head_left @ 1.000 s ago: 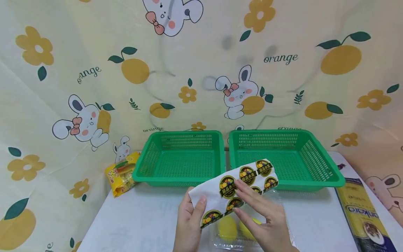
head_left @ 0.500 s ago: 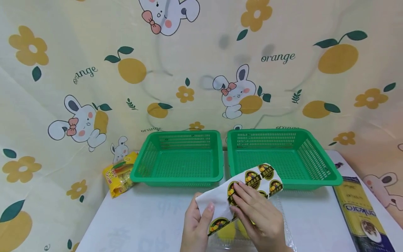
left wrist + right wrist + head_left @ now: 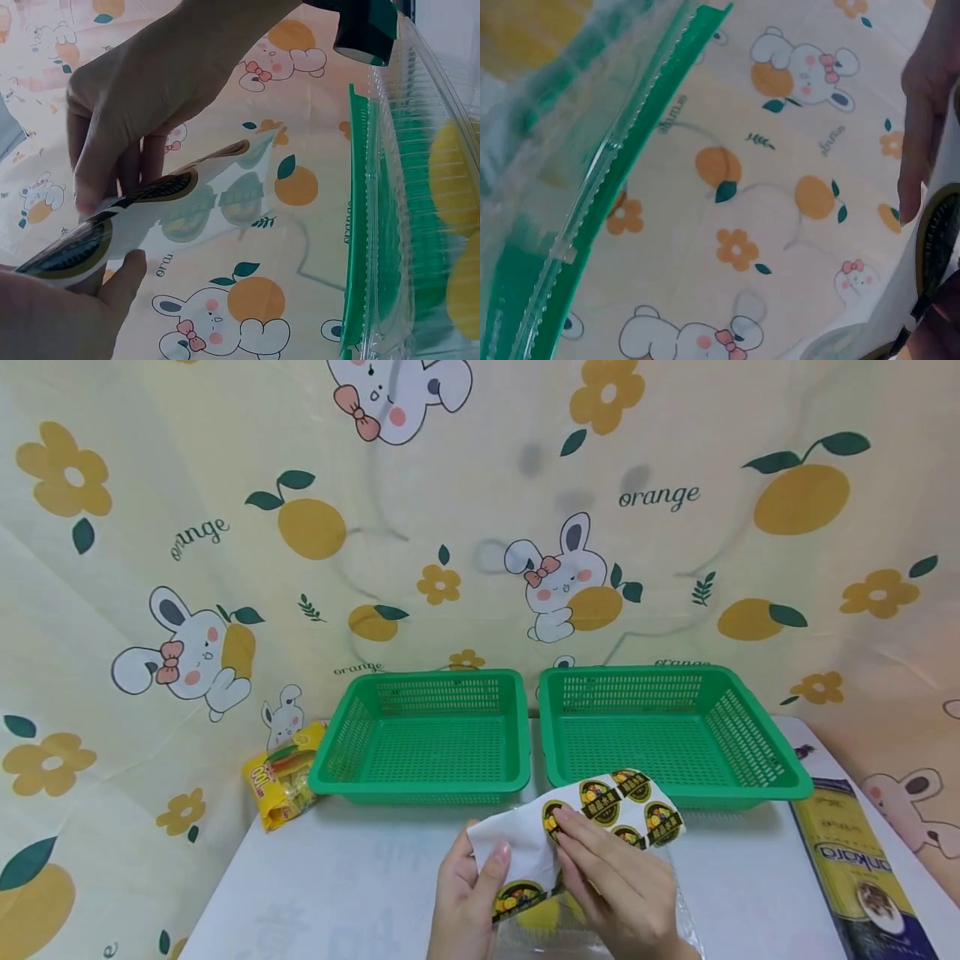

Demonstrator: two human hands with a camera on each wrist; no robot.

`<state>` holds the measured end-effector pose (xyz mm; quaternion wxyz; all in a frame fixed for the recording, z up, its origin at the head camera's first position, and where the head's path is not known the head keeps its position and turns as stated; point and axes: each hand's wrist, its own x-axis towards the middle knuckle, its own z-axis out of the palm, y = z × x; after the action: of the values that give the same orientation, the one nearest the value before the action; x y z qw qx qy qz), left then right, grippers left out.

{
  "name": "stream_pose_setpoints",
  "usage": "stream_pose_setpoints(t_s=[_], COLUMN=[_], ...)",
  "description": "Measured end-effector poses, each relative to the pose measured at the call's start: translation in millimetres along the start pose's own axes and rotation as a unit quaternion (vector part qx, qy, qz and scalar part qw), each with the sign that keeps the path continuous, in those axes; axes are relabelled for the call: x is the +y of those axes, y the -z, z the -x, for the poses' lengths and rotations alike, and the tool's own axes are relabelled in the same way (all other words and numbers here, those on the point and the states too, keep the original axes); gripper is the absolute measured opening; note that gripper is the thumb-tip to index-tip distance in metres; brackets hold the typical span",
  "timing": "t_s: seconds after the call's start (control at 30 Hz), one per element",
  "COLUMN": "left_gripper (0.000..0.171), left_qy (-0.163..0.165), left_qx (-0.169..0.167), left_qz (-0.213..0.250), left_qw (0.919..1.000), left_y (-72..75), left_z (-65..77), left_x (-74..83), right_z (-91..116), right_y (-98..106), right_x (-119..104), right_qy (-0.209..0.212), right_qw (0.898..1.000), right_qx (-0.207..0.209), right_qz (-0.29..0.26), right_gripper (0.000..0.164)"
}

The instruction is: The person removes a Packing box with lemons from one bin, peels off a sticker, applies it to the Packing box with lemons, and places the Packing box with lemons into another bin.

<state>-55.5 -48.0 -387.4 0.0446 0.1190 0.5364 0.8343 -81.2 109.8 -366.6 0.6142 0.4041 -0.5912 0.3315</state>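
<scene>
A white sheet of round black-and-gold fruit stickers (image 3: 630, 810) is held up over the table, its lower left part bare backing. My left hand (image 3: 468, 885) grips its left end, thumb (image 3: 127, 277) on the near face. My right hand (image 3: 618, 881) pinches at a sticker (image 3: 553, 817) beside the bare part; whether its edge has lifted is hidden by the fingers. Under the hands lies a clear plastic box (image 3: 390, 172) containing yellow fruit (image 3: 454, 180), mostly covered in the head view.
Two green baskets (image 3: 420, 795) (image 3: 675, 672) stand side by side at the back of the white table (image 3: 337, 877). Left of them leans a yellow snack bag (image 3: 285, 777). A long gold-and-blue packet (image 3: 862, 868) lies along the right edge. Patterned cloth (image 3: 450, 485) hangs behind.
My right hand has moved from spread fingers over the sheet to pinching at a sticker. The sheet has shifted slightly right, and its far end has dropped a little.
</scene>
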Motion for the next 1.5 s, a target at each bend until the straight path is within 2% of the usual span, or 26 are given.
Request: stream_pose_setpoints(t_s=[0.07,0.1,0.17,0.2,0.27,0.37,0.4,0.43,0.47,0.53,0.6,0.67,0.8,0.9,1.0,1.07,1.13,1.23,1.33,1.4,1.5], left_gripper=[0.031,0.031,0.031,0.029,0.027,0.027,0.028,0.029,0.030,0.028,0.026,0.023,0.024,0.024,0.025,0.035,0.047,0.072,0.084,0.085,0.073], left_qy=[0.009,0.015,0.023,0.026,0.027,0.022,0.025,0.025,0.025,0.027,0.029,0.032,0.056,0.083,0.139,0.182,0.221,0.252,0.264,0.254,0.214], left_qx=[0.000,0.001,-0.001,-0.002,-0.006,-0.010,-0.010,-0.009,-0.006,0.004,0.019,0.040,0.091,0.139,0.190,0.208,0.210,0.186,0.157,0.142,0.143], left_qz=[-0.005,-0.009,-0.016,-0.018,-0.023,-0.028,-0.028,-0.029,-0.030,-0.031,-0.033,-0.038,-0.055,-0.085,-0.118,-0.140,-0.158,-0.197,-0.260,-0.331,-0.424], left_qw=[0.9999,0.9998,0.9996,0.9995,0.9994,0.9993,0.9993,0.9992,0.9992,0.9991,0.9989,0.9980,0.9928,0.9832,0.9648,0.9510,0.9392,0.9289,0.9154,0.8978,0.8684], left_y=[1.3,2.7,7.0,9.7,16.5,27.9,32.3,37.1,42.0,52.8,64.2,76.8,111.5,146.2,183.7,208.4,230.9,257.4,271.1,273.6,270.5], left_z=[-0.2,-0.3,-0.5,-0.6,-0.5,0.5,1.1,1.7,2.5,4.1,4.2,4.5,4.7,4.9,2.7,0.2,-3.7,-11.9,-22.7,-29.7,-38.9], left_x=[0.9,1.3,2.5,3.2,4.9,8.5,10.0,11.5,13.1,16.0,18.2,20.4,26.9,32.7,37.8,39.0,37.7,29.4,18.8,12.3,3.3], right_z=[3,7,14,18,24,23,23,23,23,24,24,24,24,25,27,29,32,35,38,39,42], right_y=[4,6,13,18,25,32,34,35,36,37,39,40,44,48,54,59,64,71,75,78,82], right_x=[0,1,0,0,-1,0,1,3,4,6,7,7,7,7,7,8,9,10,10,10,9], right_qy=[-0.058,-0.098,-0.206,-0.266,-0.384,-0.510,-0.539,-0.559,-0.570,-0.580,-0.580,-0.576,-0.568,-0.575,-0.585,-0.586,-0.584,-0.588,-0.604,-0.615,-0.626], right_qw=[0.997,0.991,0.969,0.951,0.908,0.838,0.814,0.795,0.780,0.757,0.750,0.752,0.760,0.767,0.771,0.773,0.776,0.777,0.772,0.769,0.765], right_qx=[0.002,0.001,0.000,0.000,0.003,0.025,0.033,0.044,0.053,0.070,0.081,0.089,0.102,0.104,0.101,0.100,0.100,0.100,0.096,0.091,0.086], right_qz=[-0.056,-0.088,-0.140,-0.158,-0.165,-0.194,-0.213,-0.233,-0.254,-0.292,-0.307,-0.309,-0.299,-0.263,-0.231,-0.221,-0.218,-0.201,-0.169,-0.150,-0.126], right_gripper=[0.021,0.016,0.006,0.008,0.017,0.020,0.020,0.021,0.022,0.025,0.027,0.028,0.027,0.024,0.021,0.019,0.018,0.017,0.015,0.014,0.013])
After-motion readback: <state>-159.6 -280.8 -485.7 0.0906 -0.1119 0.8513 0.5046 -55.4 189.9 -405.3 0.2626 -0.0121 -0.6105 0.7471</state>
